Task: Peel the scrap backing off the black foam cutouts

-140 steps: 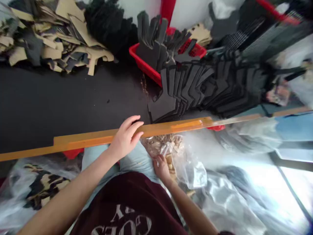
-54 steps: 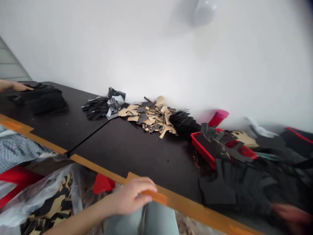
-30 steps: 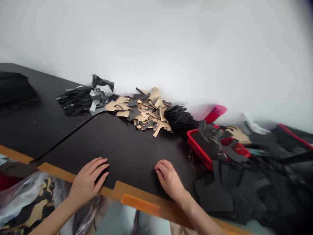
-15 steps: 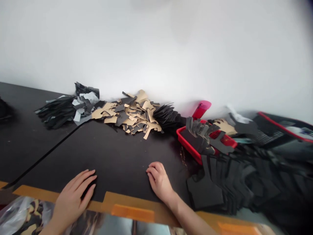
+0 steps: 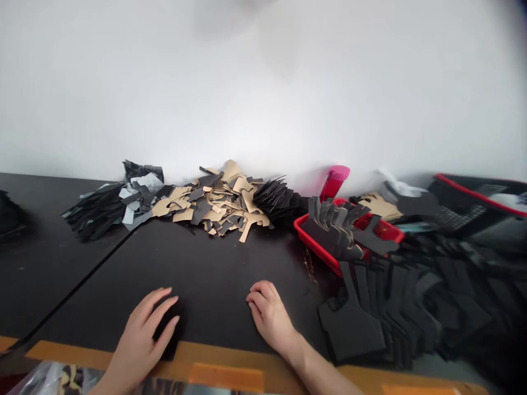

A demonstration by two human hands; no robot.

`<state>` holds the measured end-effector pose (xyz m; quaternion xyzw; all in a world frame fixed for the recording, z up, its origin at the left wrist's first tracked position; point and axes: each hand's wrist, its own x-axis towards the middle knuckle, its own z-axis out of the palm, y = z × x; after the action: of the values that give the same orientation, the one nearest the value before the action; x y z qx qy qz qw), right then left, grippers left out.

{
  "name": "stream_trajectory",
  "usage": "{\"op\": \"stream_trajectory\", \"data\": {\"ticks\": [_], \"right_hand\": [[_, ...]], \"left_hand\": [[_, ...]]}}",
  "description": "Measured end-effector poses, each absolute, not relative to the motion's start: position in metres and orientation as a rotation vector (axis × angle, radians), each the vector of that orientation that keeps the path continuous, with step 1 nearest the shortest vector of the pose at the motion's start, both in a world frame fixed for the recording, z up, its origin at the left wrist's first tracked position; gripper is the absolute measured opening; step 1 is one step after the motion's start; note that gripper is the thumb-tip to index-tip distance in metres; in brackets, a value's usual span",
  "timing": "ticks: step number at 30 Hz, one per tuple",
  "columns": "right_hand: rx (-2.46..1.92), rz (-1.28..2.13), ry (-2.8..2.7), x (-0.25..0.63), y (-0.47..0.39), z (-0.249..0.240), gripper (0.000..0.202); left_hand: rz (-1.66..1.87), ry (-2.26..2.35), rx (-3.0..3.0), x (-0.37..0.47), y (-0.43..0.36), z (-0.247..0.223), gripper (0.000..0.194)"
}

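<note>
My left hand [image 5: 142,334] is over the front edge of the black table [image 5: 206,274], its fingers apart and nothing in it. To its right, my right hand [image 5: 269,315] rests on the table with curled fingers; whatever lies under them, if anything, is hidden. Beyond both hands lies a loose heap of tan and dark cut pieces [image 5: 224,206]. Dark grey cut pieces [image 5: 354,326] lie in an overlapping row to the right of my right hand.
A red basket [image 5: 315,249] holding grey pieces stands at the right, near a pink object [image 5: 334,182]. Black strips [image 5: 96,211] are piled at the back left. Orange tape [image 5: 226,377] runs along the front edge, and a white wall rises behind.
My left hand has moved a little to the right, with its fingers still spread. My right hand looks much the same. The camera view has tilted slightly.
</note>
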<state>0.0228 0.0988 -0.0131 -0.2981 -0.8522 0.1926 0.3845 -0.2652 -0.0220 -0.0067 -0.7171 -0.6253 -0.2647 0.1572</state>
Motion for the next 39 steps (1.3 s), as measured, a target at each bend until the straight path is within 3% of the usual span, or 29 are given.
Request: {"op": "stream_trajectory", "data": {"ticks": [6, 12, 21, 34, 39], "right_hand": [[-0.760, 0.528, -2.148, 0.023, 0.100, -0.014, 0.019], [-0.768, 0.576, -2.129, 0.024, 0.102, -0.013, 0.019], [-0.783, 0.590, -2.131, 0.025, 0.104, -0.011, 0.018], [-0.753, 0.480, -2.149, 0.025, 0.100, -0.014, 0.017], [-0.971, 0.511, -1.984, 0.015, 0.144, 0.024, 0.030]], "left_hand": [[-0.798, -1.662, -2.204, -0.224, 0.041, 0.027, 0.032], [-0.829, -1.603, -2.265, -0.193, 0.071, 0.018, 0.031], [-0.917, -1.669, -2.238, -0.188, 0.077, -0.008, 0.026], [-1.008, -1.747, -2.256, -0.177, 0.066, -0.002, 0.021], [-1.008, -1.664, -2.353, -0.177, 0.065, -0.002, 0.021]]}}
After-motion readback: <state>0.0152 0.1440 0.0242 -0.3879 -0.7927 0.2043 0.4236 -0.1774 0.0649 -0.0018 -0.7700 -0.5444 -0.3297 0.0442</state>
